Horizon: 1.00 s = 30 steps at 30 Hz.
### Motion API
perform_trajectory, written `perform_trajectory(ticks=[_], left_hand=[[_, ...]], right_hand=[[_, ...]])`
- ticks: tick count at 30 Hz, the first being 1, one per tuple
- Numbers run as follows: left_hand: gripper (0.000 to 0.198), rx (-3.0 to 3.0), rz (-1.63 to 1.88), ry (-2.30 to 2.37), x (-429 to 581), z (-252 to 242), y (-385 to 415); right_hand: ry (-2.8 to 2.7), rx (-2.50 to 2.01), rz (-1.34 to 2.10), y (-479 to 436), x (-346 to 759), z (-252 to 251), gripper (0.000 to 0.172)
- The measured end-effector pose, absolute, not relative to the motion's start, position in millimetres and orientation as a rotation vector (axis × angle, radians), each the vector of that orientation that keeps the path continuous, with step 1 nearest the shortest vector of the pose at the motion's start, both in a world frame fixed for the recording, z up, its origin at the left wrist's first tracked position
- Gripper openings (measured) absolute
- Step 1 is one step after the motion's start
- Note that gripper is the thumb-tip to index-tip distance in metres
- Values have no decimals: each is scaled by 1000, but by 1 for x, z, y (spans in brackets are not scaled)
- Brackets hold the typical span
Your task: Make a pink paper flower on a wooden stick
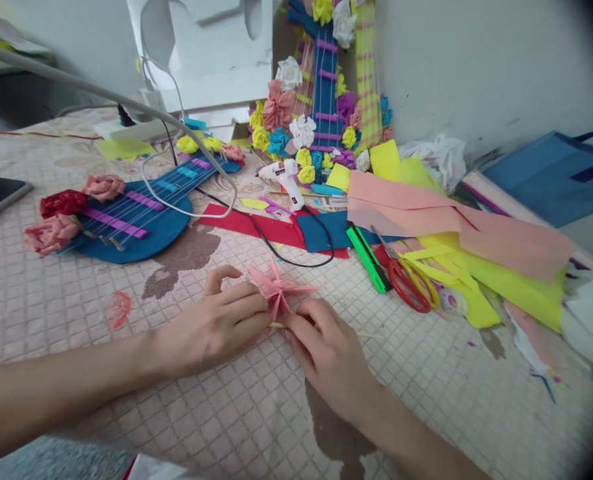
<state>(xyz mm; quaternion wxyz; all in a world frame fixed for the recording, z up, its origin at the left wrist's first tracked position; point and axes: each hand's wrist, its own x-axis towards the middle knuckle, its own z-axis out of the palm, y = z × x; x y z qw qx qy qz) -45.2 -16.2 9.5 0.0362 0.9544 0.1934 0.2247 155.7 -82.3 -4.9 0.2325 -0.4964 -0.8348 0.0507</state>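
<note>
A pink folded flower [278, 288], with pointed petals spread out, is between my two hands just above the table. My left hand [226, 317] is closed on the flower's left side, fingers curled against its petals. At the lower right of the flower, my right hand [326, 347] pinches its base, where a thin pale stick [371, 335] shows on both sides of the fingers. The fingertips of both hands are partly hidden by the flower and the knuckles.
A blue paper guitar [146, 230] with paper roses [59, 233] lies at left. A white glue gun [286, 180] with a black cord stands behind. Right are a green cutter [369, 259], red scissors [409, 287], tape [453, 302] and pink sheets [456, 223]. A white cable [191, 130] crosses at upper left.
</note>
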Motion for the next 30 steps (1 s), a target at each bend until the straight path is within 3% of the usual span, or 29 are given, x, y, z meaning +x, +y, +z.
perform_trajectory(ticks=[7, 23, 30], left_hand=[[13, 2900, 687, 580, -45, 9, -16], [22, 2922, 649, 560, -44, 4, -14], [10, 2786, 746, 591, -42, 1, -15]], right_hand=[[-2285, -1363, 125, -83, 155, -5, 17], [-2256, -1355, 156, -81, 155, -8, 17], [-2272, -1354, 63, -80, 150, -6, 15]])
